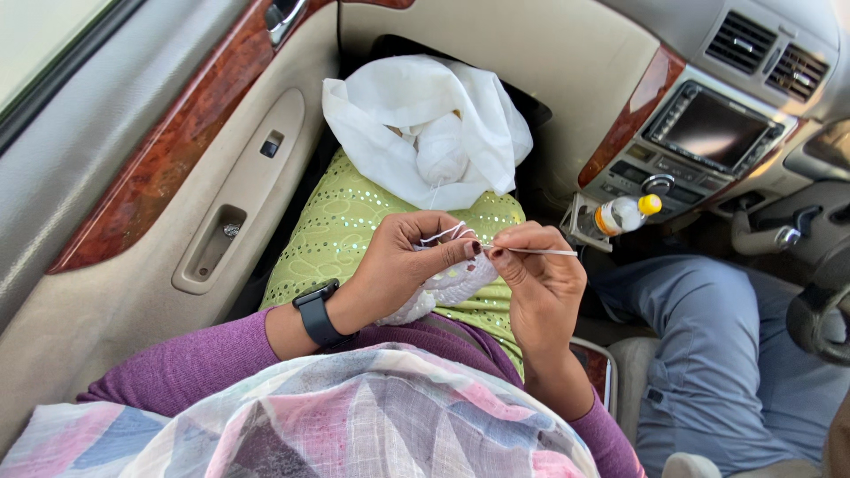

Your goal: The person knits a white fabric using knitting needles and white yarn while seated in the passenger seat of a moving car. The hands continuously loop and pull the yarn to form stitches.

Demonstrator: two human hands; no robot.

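1. Left hand (403, 265): fingers curled, pinching small white crocheted piece (447, 288); white yarn strand (443, 235) looped over forefinger; black smartwatch (317, 312) on wrist.
2. Right hand (540, 279): fingertips pressed together on thin silver crochet hook (540, 252), tip at the piece, shaft toward 3 o'clock.
3. At 12 o'clock: crumpled white plastic bag (425, 124) holding white yarn ball (441, 149), on green sequinned lap fabric (345, 226).
4. At 2 o'clock: clear yellow-capped bottle (624, 214) in console holder.
5. At 4 o'clock: another person's blue-trousered leg (708, 336).

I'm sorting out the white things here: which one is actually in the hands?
The small white crochet piece, pinched in the left hand beside the hook in the right hand. The white bag lies untouched farther along the lap.
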